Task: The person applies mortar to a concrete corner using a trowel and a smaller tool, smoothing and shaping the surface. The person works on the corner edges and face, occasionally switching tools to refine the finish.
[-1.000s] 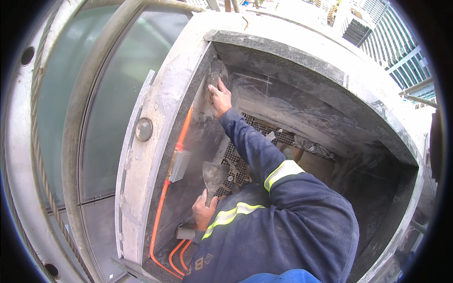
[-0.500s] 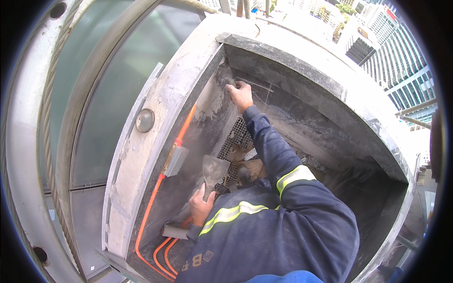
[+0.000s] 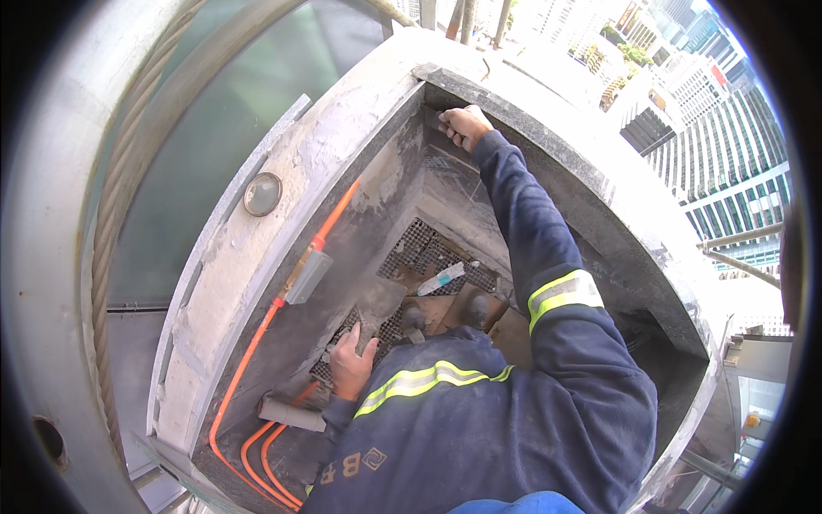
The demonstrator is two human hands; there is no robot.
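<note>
My left hand (image 3: 349,367) is closed round the handle of a broad putty knife (image 3: 381,295), its grey smeared blade pointing away from me, beside the left inner wall (image 3: 330,227). At the far corner of the deep concrete box, my right hand (image 3: 467,127) reaches up just under the dark rim (image 3: 514,101). Its fingers pinch a small grey flat blade (image 3: 433,120) against the corner; most of that tool is hidden. Patchy grey mortar (image 3: 377,184) covers the wall below the corner.
An orange conduit (image 3: 248,347) with a grey junction box (image 3: 308,277) runs down the left wall. Near my left forearm lies a grey pipe piece (image 3: 293,415). My boots (image 3: 478,310) stand on cardboard beside black grid mats (image 3: 419,248) and a blue-and-white tube (image 3: 441,279). Tall buildings lie beyond.
My right hand has moved up and to the right, from the wall below the corner to just under the rim. The left hand still holds the putty knife low. The view has shifted slightly.
</note>
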